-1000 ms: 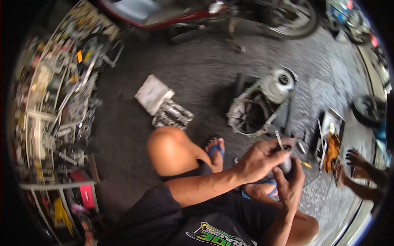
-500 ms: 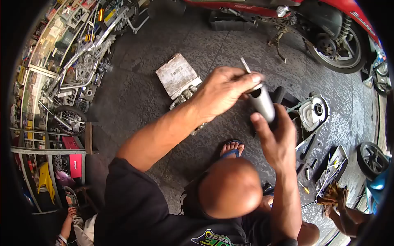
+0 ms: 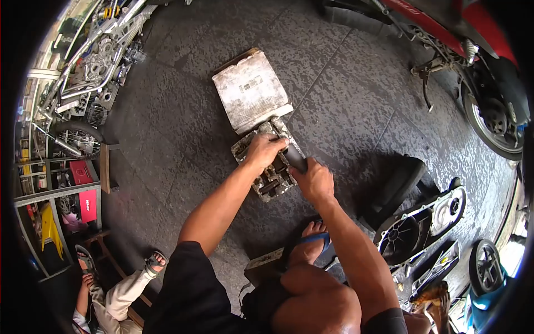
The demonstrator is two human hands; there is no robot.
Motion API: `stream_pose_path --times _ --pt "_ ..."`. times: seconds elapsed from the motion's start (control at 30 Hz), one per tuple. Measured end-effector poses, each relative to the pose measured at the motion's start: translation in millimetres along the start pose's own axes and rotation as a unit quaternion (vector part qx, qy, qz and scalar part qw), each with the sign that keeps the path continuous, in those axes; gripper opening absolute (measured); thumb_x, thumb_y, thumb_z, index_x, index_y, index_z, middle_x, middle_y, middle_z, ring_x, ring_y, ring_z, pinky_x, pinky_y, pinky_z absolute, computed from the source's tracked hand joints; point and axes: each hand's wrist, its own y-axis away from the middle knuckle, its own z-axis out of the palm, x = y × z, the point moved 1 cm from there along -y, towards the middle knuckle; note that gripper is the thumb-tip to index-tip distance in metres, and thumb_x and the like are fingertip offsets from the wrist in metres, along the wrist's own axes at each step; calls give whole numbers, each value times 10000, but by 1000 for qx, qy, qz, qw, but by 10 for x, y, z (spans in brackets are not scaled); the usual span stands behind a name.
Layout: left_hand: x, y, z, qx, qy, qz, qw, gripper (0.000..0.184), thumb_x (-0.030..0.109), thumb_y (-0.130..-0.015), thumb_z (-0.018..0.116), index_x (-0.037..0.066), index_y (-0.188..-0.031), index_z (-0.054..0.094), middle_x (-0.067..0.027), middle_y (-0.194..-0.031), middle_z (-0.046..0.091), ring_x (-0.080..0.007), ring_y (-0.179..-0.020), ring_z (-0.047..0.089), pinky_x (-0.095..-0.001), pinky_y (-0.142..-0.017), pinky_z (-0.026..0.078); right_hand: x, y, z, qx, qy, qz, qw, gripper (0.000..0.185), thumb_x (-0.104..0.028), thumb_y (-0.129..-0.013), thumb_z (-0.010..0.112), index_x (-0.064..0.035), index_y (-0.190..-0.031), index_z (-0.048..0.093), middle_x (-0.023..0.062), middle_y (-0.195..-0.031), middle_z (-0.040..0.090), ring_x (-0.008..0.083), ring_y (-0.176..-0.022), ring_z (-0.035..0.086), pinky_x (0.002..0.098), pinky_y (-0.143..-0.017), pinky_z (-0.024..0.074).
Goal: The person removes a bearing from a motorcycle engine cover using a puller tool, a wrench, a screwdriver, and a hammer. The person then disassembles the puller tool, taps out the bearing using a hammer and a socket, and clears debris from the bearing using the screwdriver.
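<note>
A dirty metal block with cavities (image 3: 271, 185) lies on the dark floor, touching a worn white box (image 3: 251, 89). Over the block's upper part is my left hand (image 3: 265, 151), its fingers closed near one end of a dark grey cylinder (image 3: 296, 159); what its fingertips grip is hidden. My right hand (image 3: 316, 180) is wrapped round the cylinder's lower end, at the block's right side. The thin metal piece seen earlier cannot be made out.
A large engine casing (image 3: 414, 225) lies at the right beside a tool tray (image 3: 436, 267). A red motorcycle (image 3: 431, 22) stands at upper right, metal frames (image 3: 103, 61) at left. Another person's feet (image 3: 157, 260) show at lower left; a co-worker's hands (image 3: 436, 300) are at lower right.
Both hands have moved left and down to the metal block with the cylinder. The view has shifted, bringing the block and white box nearer the middle.
</note>
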Motion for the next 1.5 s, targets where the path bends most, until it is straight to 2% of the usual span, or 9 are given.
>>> stream_pose_path --times 0.13,0.33,0.4,0.57,0.8,1.0,1.13,1.3,1.5 --pt "-244 -494 -111 31 -60 82 994 233 186 -856 756 -31 -938 740 -33 -771 686 -101 -625 568 -295 -570 462 -88 -275 210 72 72 -51 994 477 -434 -849 732 -25 -1085 667 191 -1160 664 365 -1158 562 489 -999 410" --pt "-283 -637 -161 55 -138 34 988 309 207 -794 806 -61 -926 728 -97 -826 728 -149 -768 662 -314 -693 516 -133 -398 362 103 101 -52 988 466 -420 -839 743 -43 -1105 678 163 -1196 606 357 -1157 530 483 -973 424" --pt "-281 -626 -143 209 -169 154 951 338 222 -802 812 -66 -946 707 -129 -873 731 -174 -786 676 -325 -706 526 -118 -394 369 110 98 -53 988 462 -395 -840 745 -45 -1132 666 160 -1212 588 355 -1161 525 481 -974 426" --pt "-230 -339 -83 158 -240 192 938 235 227 -863 732 66 -1028 685 -172 -998 695 -405 -888 652 -441 -811 516 126 -174 317 150 64 -82 983 433 -261 -856 725 -35 -1213 629 169 -1212 574 359 -1166 528 472 -988 431" --pt "-420 166 294 190 -377 354 834 253 164 -844 744 46 -1051 661 -158 -1119 608 -344 -988 585 -468 -880 484 514 680 236 126 -137 -38 982 344 -151 -871 674 0 -1177 631 224 -1068 609 424 -951 633 469 -863 512" --pt "-755 494 514 175 -348 375 841 294 186 -817 739 27 -1054 671 -114 -1168 579 -336 -1074 528 -468 -929 456 1025 1280 376 54 -94 -72 991 296 -142 -850 697 12 -1098 653 243 -1019 653 399 -931 665 448 -805 530" --pt "-985 578 374 241 -290 300 876 255 84 -830 699 35 -1079 679 -113 -1166 617 -300 -1088 579 -440 -928 481 1320 1538 305 36 -72 -102 992 284 -132 -851 695 17 -1088 651 239 -1010 661 391 -893 676 436 -789 540" --pt "-915 336 -261 380 -424 193 799 386 107 -835 729 57 -1204 627 -138 -1202 598 -315 -1119 561 -456 -1010 456 1639 1678 209 14 -75 -44 996 287 -126 -854 696 23 -1096 654 220 -967 682 351 -847 691 417 -770 543" --pt "-856 117 -604 257 -465 240 812 279 143 -836 713 46 -1091 652 -170 -1081 645 -386 -1029 580 -486 -926 464 1611 1779 61 64 -88 -39 993 265 -112 -864 684 26 -1089 654 209 -960 683 333 -793 695 410 -723 547"
